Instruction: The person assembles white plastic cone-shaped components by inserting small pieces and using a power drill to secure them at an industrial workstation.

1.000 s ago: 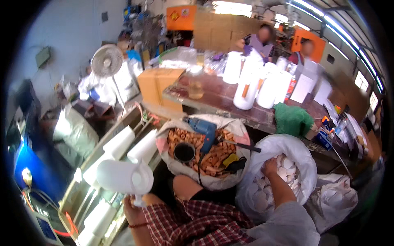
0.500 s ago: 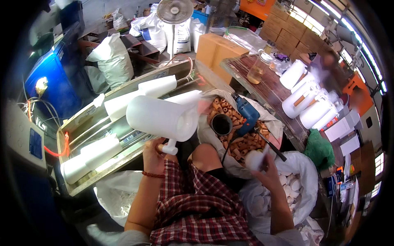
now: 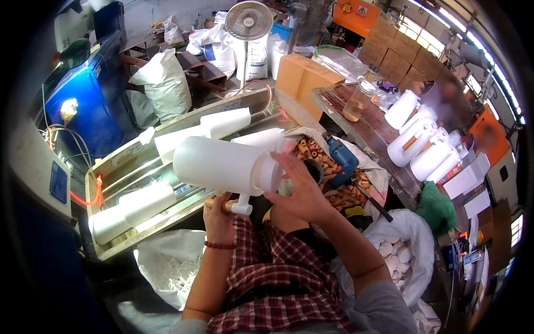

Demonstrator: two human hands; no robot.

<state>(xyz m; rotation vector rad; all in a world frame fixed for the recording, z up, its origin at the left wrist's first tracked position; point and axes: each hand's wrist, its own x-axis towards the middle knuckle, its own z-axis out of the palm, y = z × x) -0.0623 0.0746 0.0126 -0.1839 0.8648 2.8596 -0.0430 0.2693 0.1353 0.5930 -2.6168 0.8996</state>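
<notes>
My left hand (image 3: 218, 221) is closed on the wooden handle (image 3: 227, 206) of a white plastic jug (image 3: 214, 165), which lies on its side in the air over my lap, mouth to the right. Against that mouth my right hand (image 3: 303, 192) grips a round white lid (image 3: 271, 172), fingers spread round its rim. Whether the lid is seated cannot be told. Just beyond the right hand, an open sack (image 3: 371, 196) holds many short wooden handle pieces (image 3: 335, 199), a blue power drill (image 3: 343, 158) and a dark cup (image 3: 314, 168), partly hidden. White discs like the lid (image 3: 396, 257) fill a plastic bag (image 3: 420, 234) beside my right elbow.
A wooden trough (image 3: 103, 253) with rollers bears several white cylinders (image 3: 147, 195) on the left. Several finished-looking white jugs (image 3: 411, 139) and a clear jar (image 3: 356, 103) stand on the bench (image 3: 334, 100) at right. A bag of white shavings (image 3: 178, 278) sits below the trough. A fan (image 3: 248, 22) stands behind.
My right hand has moved from above the bag of discs up and left, carrying the white lid to the jug's mouth. The left hand still holds the jug by its handle.
</notes>
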